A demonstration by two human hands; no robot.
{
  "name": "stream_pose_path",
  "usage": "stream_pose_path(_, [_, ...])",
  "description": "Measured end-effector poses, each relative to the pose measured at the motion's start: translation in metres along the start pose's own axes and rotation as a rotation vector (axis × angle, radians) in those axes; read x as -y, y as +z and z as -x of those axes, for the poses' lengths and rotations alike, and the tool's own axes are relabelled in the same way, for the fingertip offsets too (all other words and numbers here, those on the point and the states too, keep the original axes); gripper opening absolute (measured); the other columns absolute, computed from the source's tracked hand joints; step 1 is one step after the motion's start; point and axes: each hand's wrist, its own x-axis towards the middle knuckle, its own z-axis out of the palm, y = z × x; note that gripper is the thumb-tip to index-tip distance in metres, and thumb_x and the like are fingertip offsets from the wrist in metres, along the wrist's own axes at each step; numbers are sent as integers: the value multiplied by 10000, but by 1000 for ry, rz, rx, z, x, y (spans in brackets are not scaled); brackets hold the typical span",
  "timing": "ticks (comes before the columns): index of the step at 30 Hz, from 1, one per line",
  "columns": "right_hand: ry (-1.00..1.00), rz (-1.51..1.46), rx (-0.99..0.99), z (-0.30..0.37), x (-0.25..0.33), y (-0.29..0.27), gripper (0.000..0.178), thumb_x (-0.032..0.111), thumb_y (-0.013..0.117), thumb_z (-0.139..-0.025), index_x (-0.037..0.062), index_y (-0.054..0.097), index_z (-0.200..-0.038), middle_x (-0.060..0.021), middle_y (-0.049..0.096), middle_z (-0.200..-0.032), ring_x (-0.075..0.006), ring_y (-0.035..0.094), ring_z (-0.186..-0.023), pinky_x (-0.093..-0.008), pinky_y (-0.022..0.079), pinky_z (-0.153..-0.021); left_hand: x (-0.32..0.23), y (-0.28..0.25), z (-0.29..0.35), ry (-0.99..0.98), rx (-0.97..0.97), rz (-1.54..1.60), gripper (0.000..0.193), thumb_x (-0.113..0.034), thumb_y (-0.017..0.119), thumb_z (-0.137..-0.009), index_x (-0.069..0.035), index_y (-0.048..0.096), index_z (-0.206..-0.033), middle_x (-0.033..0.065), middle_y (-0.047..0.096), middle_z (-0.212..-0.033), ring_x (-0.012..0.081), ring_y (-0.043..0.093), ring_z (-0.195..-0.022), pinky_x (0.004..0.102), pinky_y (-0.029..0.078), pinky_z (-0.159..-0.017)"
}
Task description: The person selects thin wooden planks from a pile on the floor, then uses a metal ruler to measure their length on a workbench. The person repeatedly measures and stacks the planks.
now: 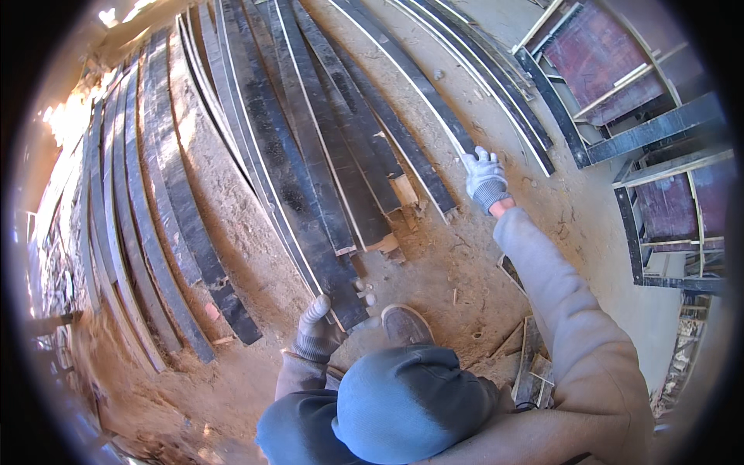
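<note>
My left hand, in a grey-white knit glove, grips the near end of a long dark plank with a pale edge. Its thumb lies along one side, and fingertips show past the other. Out to the right, my right hand, gloved alike, reaches to the near end of another long dark plank. The fingers of that hand curl at the plank's end. Between the two lie several more dark planks, side by side and partly overlapping, some with broken, bare-wood ends.
More long planks lie to the left on dusty ground. Dark-edged frames with reddish panels stand at right. My shoe is close to the plank ends, and wood scraps lie beside my legs.
</note>
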Motion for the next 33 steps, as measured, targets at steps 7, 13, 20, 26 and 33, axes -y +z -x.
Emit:
stream_pose_path(7, [-20, -238, 375, 3, 60, 16, 1036, 502, 830, -827, -53, 393, -1586, -304, 608, -1440, -415, 634, -1304, -458, 517, -1094, 4, -13, -8, -37, -5, 19, 748, -344, 818, -945, 68, 493, -1478, 281, 643, -1369, 464, 654, -1281, 576, 685, -870])
stream_pose_path(13, [-190, -1022, 342, -1, 9, -17, 704, 359, 822, -778, -95, 643, -1286, -205, 760, -1051, -308, 744, -991, -396, 598, -832, 6, -13, 3, 1, -89, -56, 656, -309, 816, -942, 74, 571, -1415, 306, 693, -1297, 447, 700, -1209, 552, 661, -900])
stream_pose_path(20, [-86, -1578, 685, 13, 36, -27, 431, 325, 876, -797, 45, 728, -1089, -25, 740, -913, -141, 681, -839, -280, 515, -763, 10, -14, -1, -23, -131, -45, 699, -313, 826, -926, 39, 547, -1462, 250, 695, -1334, 397, 698, -1220, 544, 639, -916])
stream_pose_path(26, [39, -774, 339, -10, 7, -20, 632, 364, 885, -736, 51, 687, -1248, -177, 775, -1112, -313, 749, -1027, -442, 592, -887, 5, -28, 8, -8, -65, 28, 710, -308, 828, -924, 22, 523, -1474, 215, 685, -1315, 407, 680, -1241, 580, 635, -909])
stream_pose_path(33, [289, -153, -17, -16, 19, 38, 571, 393, 784, -848, 54, 544, -1240, -182, 722, -1086, -358, 759, -1010, -493, 603, -848, 6, -31, 2, -63, -21, 26, 757, -308, 822, -933, 33, 489, -1521, 224, 642, -1437, 410, 659, -1294, 560, 637, -934])
